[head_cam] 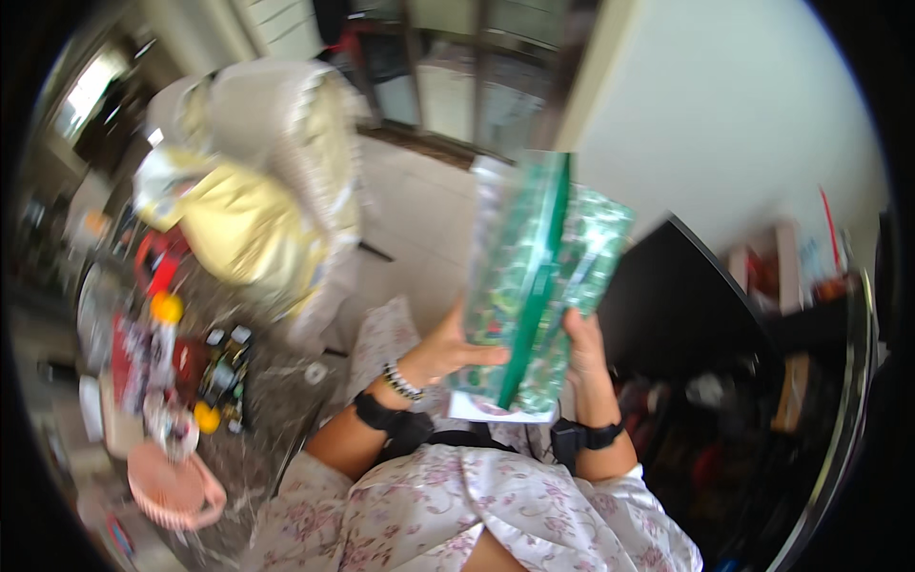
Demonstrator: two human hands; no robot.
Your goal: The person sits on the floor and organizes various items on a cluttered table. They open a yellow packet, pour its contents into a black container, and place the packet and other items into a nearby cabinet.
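Both of my hands hold a stack of clear plastic packets with a green strip [532, 300] upright in front of me. My left hand [454, 350] grips its left side, with the thumb across the front. My right hand [587, 347] grips the lower right side. A white sheet or card [500, 409] shows below the packets' lower edge. Blur hides what the packets contain, and some of the fingers are hidden behind them.
At the left, a dark marble-patterned table [279, 379] bears a pink plastic basket [171, 486], orange round things and small packets. A chair [264, 107] holds a yellow bag [243, 222]. A black panel [672, 300] and a cluttered open compartment [715, 422] lie at the right.
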